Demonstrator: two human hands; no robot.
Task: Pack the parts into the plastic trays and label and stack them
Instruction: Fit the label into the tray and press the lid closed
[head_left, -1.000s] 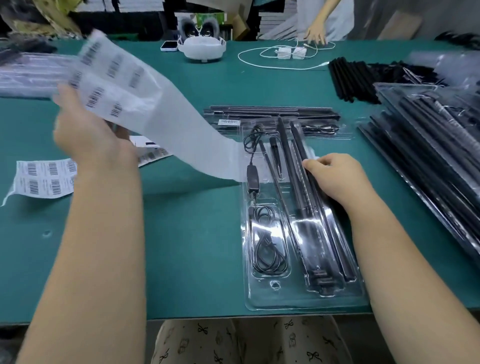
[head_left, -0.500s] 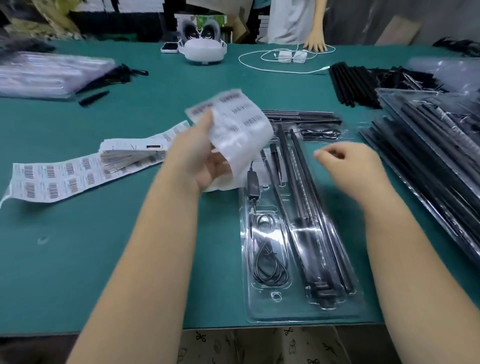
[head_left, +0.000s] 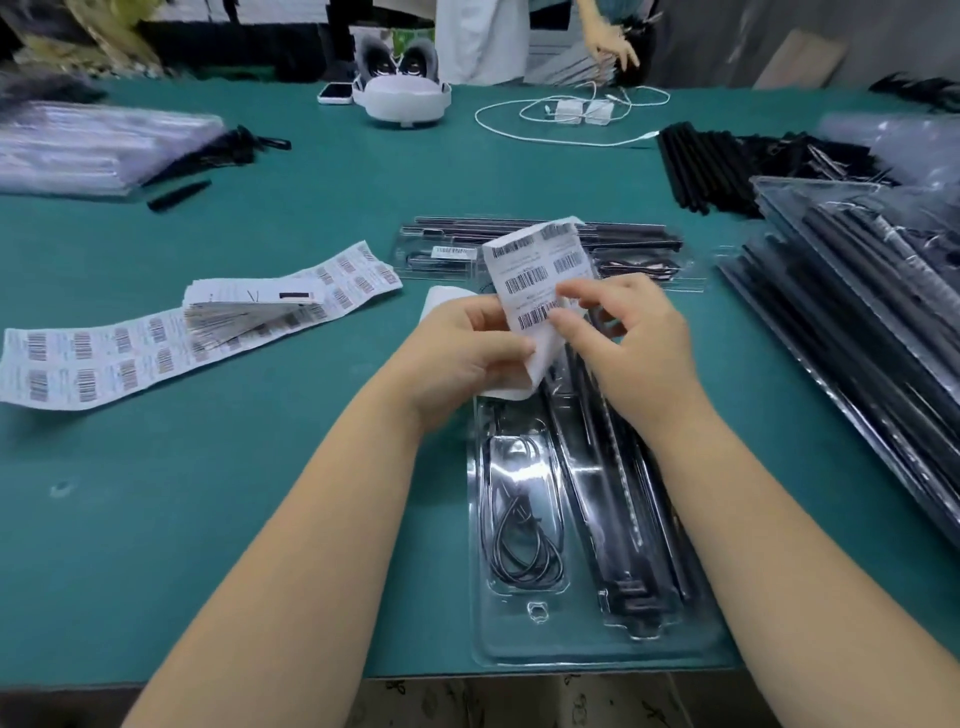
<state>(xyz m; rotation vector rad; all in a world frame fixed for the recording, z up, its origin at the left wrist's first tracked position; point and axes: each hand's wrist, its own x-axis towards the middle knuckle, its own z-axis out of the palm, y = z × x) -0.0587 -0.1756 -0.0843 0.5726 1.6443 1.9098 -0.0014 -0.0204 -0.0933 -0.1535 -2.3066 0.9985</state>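
A strip of barcode labels (head_left: 537, 283) is held upright above the far end of the packed plastic tray (head_left: 582, 644), which lies lengthwise on the green table (head_left: 208, 519) just in front of the person. The strip's lower part is gripped by the left hand (head_left: 467, 353), with the thumb curled across the backing paper, while the right hand (head_left: 623, 332) is closed on the strip's right edge, thumb and forefinger pinched at one label as if it were being lifted from the backing. In the tray, a coiled black cable (head_left: 524, 540) is seated in the left pocket and long black rods (head_left: 623, 499) are laid in the right channels, so packing appears done and labelling is judged to be the step in hand. For a clean result, one label should be peeled slowly from a corner, kept flat and off the fingertips' full width, then pressed onto a smooth, bare patch of the clear plastic, square to the tray edge, and rubbed down from the middle outward. A second tray (head_left: 550, 254), already bearing a label, lies crosswise just beyond. Further label strips (head_left: 104, 358) and a fanned paper bundle (head_left: 249, 306) lie to the left, and a slanted pile of filled trays (head_left: 857, 322) stands to the right.
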